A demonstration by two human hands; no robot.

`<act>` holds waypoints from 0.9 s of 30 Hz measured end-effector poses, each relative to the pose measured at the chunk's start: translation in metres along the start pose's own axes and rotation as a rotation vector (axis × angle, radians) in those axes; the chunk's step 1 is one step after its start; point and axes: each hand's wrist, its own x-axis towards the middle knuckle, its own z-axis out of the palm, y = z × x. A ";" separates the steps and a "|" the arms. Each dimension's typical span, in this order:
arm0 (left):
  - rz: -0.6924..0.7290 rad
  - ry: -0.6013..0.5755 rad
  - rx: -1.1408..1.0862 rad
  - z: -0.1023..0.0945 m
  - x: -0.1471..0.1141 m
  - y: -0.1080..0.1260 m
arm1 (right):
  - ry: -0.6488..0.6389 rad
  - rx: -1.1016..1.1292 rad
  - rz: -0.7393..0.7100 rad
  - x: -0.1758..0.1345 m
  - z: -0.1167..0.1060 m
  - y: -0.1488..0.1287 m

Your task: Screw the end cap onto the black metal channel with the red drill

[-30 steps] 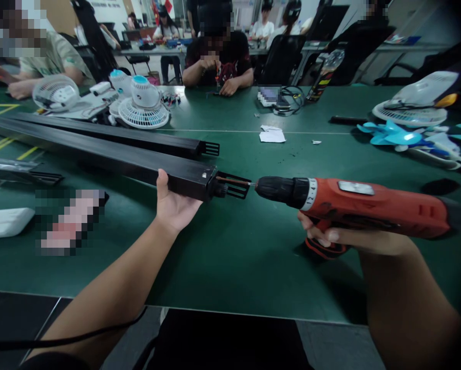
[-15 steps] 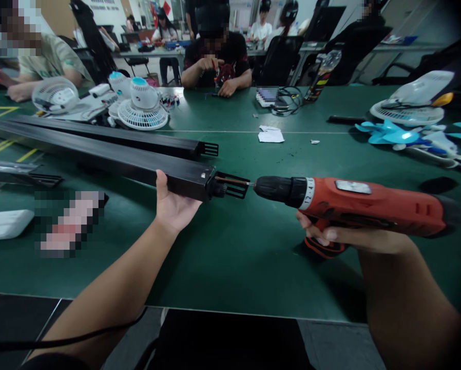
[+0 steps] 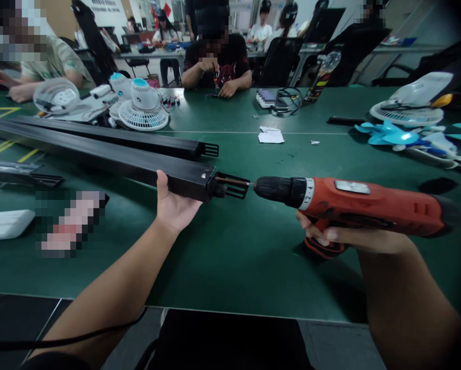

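Observation:
My left hand (image 3: 176, 208) grips a long black rectangular beam (image 3: 130, 159) near its right end, the thumb up on the near side and the other fingers hidden beneath. A slotted black bracket (image 3: 236, 186) sticks out of that end. My right hand (image 3: 330, 236) is wrapped round the handle of a red cordless drill (image 3: 372, 203), which points left. From its black chuck (image 3: 276, 189) a long thin bit reaches along the bracket to the beam's end face; its tip is hard to make out. Behind lies a second black beam (image 3: 138, 139) with a similar bracket.
White fan parts (image 3: 143, 113) stand at the back left. Blue fan blades (image 3: 392, 134) and a white fan (image 3: 411, 97) lie at right. A bottle (image 3: 323, 77), white paper (image 3: 271, 134) and a blurred-out phone-like object (image 3: 74, 223) are on the green table (image 3: 230, 267). A co-worker (image 3: 217, 64) sits opposite.
My hands, the beam and the drill look the same as before. Only the co-worker opposite has shifted the head and raised hand slightly.

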 end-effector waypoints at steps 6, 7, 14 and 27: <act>-0.003 -0.008 0.009 -0.006 0.001 0.001 | -0.012 0.063 -0.020 0.001 0.000 0.003; -0.008 -0.009 0.003 -0.007 0.001 0.001 | -0.024 0.066 -0.018 0.001 -0.001 0.003; -0.030 -0.021 -0.030 -0.008 0.001 0.003 | 0.015 0.010 -0.010 -0.001 -0.001 0.003; -0.016 -0.016 0.016 -0.002 0.000 0.002 | -0.036 0.026 -0.016 0.000 -0.002 0.001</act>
